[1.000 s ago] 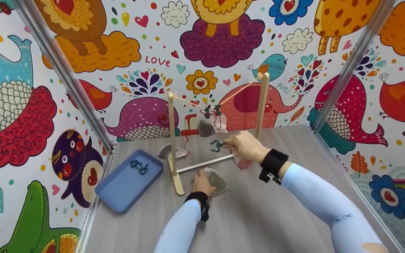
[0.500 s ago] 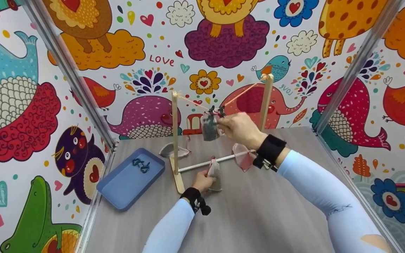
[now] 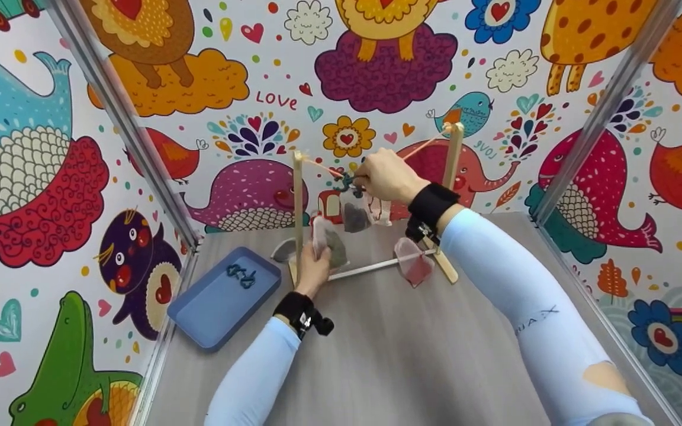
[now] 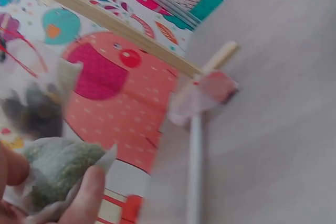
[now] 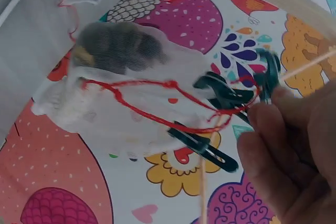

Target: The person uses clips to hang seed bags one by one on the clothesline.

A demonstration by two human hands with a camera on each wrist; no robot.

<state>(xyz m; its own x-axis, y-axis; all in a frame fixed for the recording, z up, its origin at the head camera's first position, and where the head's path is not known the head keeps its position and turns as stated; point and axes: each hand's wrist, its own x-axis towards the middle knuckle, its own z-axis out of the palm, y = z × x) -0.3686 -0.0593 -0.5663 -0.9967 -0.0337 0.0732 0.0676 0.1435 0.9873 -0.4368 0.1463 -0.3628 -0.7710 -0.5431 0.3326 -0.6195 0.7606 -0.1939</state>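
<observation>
My left hand [image 3: 314, 271] pinches a white mesh drawstring pouch [image 3: 335, 247] with green contents, raised beside the left post; its filling [image 4: 60, 169] shows between thumb and fingers in the left wrist view. My right hand [image 3: 391, 176] pinches a dark green clip [image 5: 269, 74] close against the cord [image 3: 427, 144]. From that cord hangs a pouch with dark contents [image 3: 355, 214], with a paler pouch [image 3: 382, 212] beside it. Other green clips [image 5: 226, 95] and red drawstrings [image 5: 152, 115] lie close to my right fingers. My right hand covers part of the cord.
Wooden posts [image 3: 298, 207] hold the cord, with a white rod [image 3: 370, 267] low between them. A pink-filled pouch [image 3: 416, 267] rests against the rod at right. Another pouch [image 3: 283, 251] lies behind the left post. At left, a blue tray [image 3: 199, 319] holds green clips [image 3: 240, 276].
My left hand has lifted the green-filled pouch off the table, up and to the left. My right hand has risen with the clip from below the hanging pouches to the cord.
</observation>
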